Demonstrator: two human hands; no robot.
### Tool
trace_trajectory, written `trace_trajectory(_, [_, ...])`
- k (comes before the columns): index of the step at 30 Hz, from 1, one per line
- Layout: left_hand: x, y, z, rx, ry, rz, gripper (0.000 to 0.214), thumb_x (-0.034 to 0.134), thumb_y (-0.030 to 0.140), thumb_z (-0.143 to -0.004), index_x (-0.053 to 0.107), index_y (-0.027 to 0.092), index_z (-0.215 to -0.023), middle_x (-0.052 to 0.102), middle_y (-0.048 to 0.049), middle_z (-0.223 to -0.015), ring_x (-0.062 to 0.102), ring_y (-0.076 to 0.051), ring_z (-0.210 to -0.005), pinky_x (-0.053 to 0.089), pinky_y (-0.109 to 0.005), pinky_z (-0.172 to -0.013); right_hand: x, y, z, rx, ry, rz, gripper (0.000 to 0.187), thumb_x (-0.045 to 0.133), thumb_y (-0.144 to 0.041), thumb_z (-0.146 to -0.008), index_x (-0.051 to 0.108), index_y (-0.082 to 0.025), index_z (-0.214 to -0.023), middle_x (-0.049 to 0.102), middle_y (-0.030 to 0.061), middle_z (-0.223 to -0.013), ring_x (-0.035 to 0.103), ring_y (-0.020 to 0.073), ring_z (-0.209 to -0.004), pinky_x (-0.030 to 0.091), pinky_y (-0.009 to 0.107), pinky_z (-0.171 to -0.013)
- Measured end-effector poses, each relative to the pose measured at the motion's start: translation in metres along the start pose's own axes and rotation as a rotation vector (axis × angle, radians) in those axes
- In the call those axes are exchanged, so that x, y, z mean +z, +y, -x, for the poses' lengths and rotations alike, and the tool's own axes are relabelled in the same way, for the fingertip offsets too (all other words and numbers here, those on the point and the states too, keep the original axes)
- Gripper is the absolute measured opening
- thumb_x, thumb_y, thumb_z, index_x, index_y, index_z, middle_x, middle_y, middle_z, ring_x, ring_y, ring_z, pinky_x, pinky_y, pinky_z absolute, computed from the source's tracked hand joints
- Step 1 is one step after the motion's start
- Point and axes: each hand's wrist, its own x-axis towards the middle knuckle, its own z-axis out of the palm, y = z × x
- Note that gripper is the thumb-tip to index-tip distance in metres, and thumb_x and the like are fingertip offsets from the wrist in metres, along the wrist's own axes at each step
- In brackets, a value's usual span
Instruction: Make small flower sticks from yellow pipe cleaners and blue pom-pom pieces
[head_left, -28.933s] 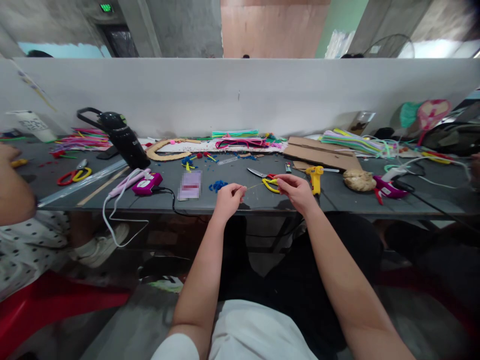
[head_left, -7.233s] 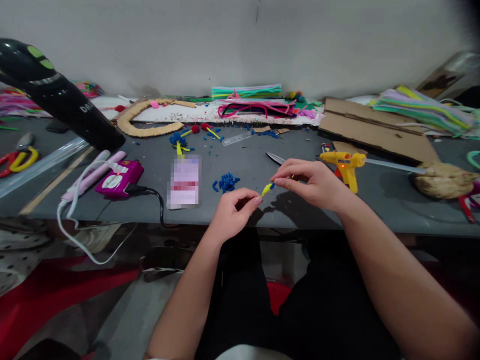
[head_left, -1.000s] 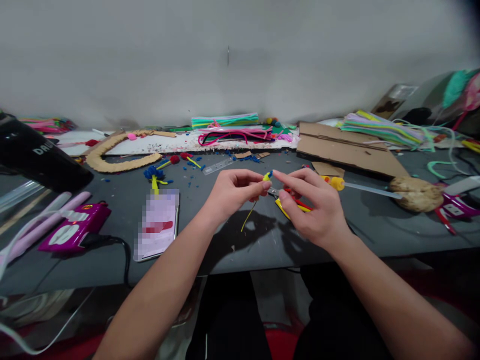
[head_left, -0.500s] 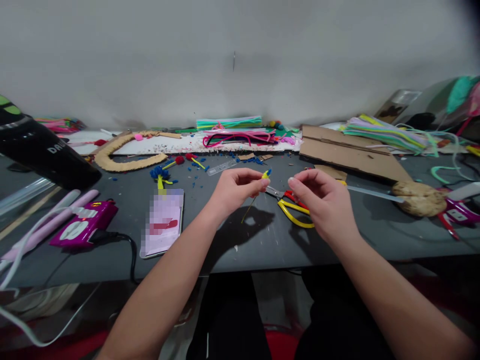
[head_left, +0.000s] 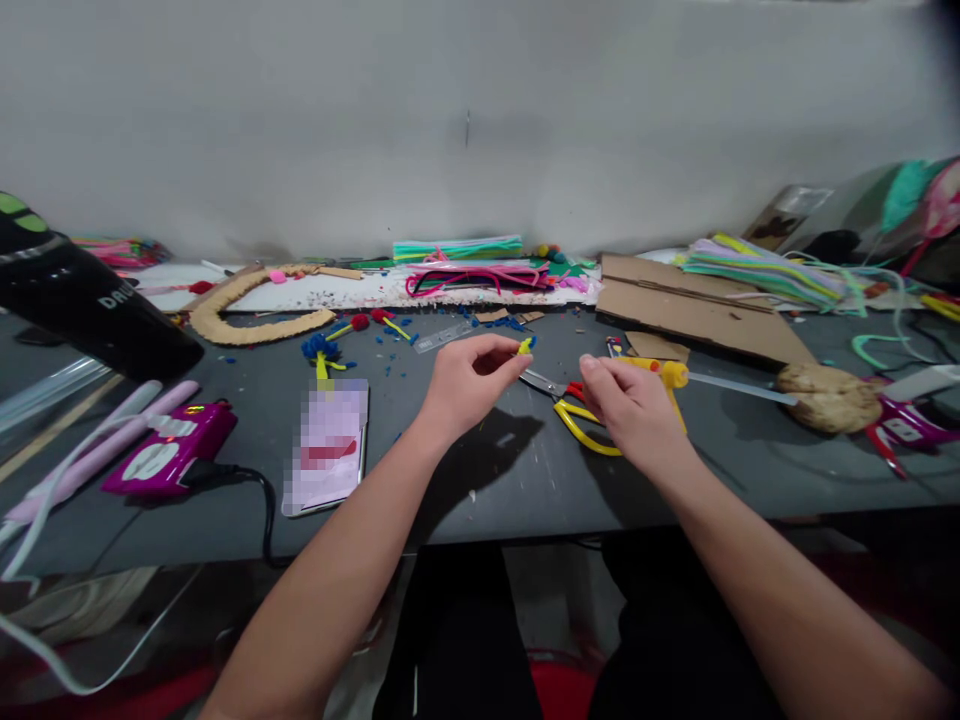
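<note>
My left hand (head_left: pixel 471 383) is closed in a pinch on a short yellow pipe cleaner (head_left: pixel 526 346) whose tip sticks up just past the fingertips. My right hand (head_left: pixel 634 408) hovers low over the dark table (head_left: pixel 495 480), fingers curled, right above the yellow-handled scissors (head_left: pixel 574 420) and beside the yellow glue gun (head_left: pixel 671 375). Whether it touches either one is hidden by the hand.
A phone (head_left: pixel 328 443) lies left of my left hand, with a magenta device (head_left: pixel 169 462) and its cable further left. A black bottle (head_left: pixel 82 300) lies at far left. Pipe cleaner bundles (head_left: pixel 457 247), cardboard (head_left: pixel 697 310) and scattered blue bits line the back.
My right hand has drawn away from the pipe cleaner's tip and dropped toward the scissors and glue gun. My left hand keeps its pinch and has shifted slightly.
</note>
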Motion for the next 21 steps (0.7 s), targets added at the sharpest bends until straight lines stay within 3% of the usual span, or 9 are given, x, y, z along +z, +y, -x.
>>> trace_trajectory(3, [-0.002,0.000,-0.001,0.059,0.070,-0.078,0.021,0.073,0.037,-0.078,0.075,0.018,-0.086,0.074,-0.0035,-0.078,0.064,-0.014,-0.067,0.051,-0.026,-0.065,-0.001,0.001,0.001,-0.026,-0.030,0.011,0.049,0.051,-0.048,-0.095,0.040,-0.019,-0.056,0.034,-0.0043,-0.053,0.031,0.0098,-0.051,0.026,0.028,-0.050])
trace_trajectory(6, [-0.009,0.000,-0.004,0.102,0.164,-0.115,0.020,0.071,0.035,-0.080,0.075,0.017,-0.087,0.074,-0.0028,-0.079,0.064,-0.012,-0.066,0.051,-0.024,-0.065,0.003,0.001,0.005,-0.096,-0.140,0.047,0.035,0.057,-0.041,-0.092,0.057,-0.018,-0.065,0.052,-0.0018,-0.061,0.045,0.0112,-0.059,0.035,0.026,-0.057])
trace_trajectory(9, [-0.017,-0.005,-0.011,0.059,0.262,-0.015,0.023,0.074,0.036,-0.078,0.075,0.017,-0.089,0.074,-0.0035,-0.080,0.065,-0.012,-0.068,0.051,-0.024,-0.065,0.012,0.003,0.012,-0.147,-0.260,0.051,0.021,0.065,-0.035,-0.088,0.066,-0.018,-0.075,0.064,0.0006,-0.074,0.054,0.0129,-0.069,0.040,0.026,-0.064])
trace_trajectory(12, [-0.023,-0.012,-0.017,-0.044,0.281,0.182,0.028,0.075,0.039,-0.076,0.074,0.016,-0.091,0.073,-0.0036,-0.075,0.064,-0.013,-0.065,0.049,-0.023,-0.058,0.019,0.006,0.017,-0.107,-0.305,0.074,0.032,0.068,-0.041,-0.085,0.061,-0.018,-0.064,0.059,-0.0014,-0.061,0.049,0.0116,-0.058,0.037,0.026,-0.056])
trace_trajectory(15, [-0.022,-0.014,-0.018,-0.089,0.251,0.250,0.029,0.077,0.040,-0.074,0.074,0.016,-0.090,0.072,-0.0033,-0.072,0.064,-0.013,-0.063,0.049,-0.023,-0.056,0.018,0.011,0.016,-0.041,-0.265,0.139,0.049,0.057,-0.048,-0.091,0.050,-0.018,-0.052,0.045,-0.0030,-0.048,0.040,0.0104,-0.049,0.031,0.027,-0.050])
trace_trajectory(19, [-0.013,-0.008,-0.012,-0.045,0.155,0.150,0.026,0.078,0.037,-0.073,0.075,0.016,-0.088,0.074,-0.0043,-0.078,0.067,-0.014,-0.068,0.053,-0.024,-0.064,0.011,0.014,0.010,-0.122,-0.106,0.107,0.019,0.060,-0.035,-0.090,0.068,-0.018,-0.089,0.068,0.0044,-0.087,0.058,0.0150,-0.072,0.044,0.028,-0.064])
trace_trajectory(21, [-0.008,-0.004,-0.008,-0.001,0.104,0.105,0.024,0.077,0.036,-0.074,0.075,0.016,-0.088,0.075,-0.0045,-0.081,0.068,-0.014,-0.071,0.054,-0.025,-0.067,0.009,0.012,0.008,-0.116,-0.070,0.085,0.021,0.061,-0.037,-0.090,0.070,-0.018,-0.086,0.068,0.0052,-0.085,0.059,0.0162,-0.073,0.046,0.029,-0.066])
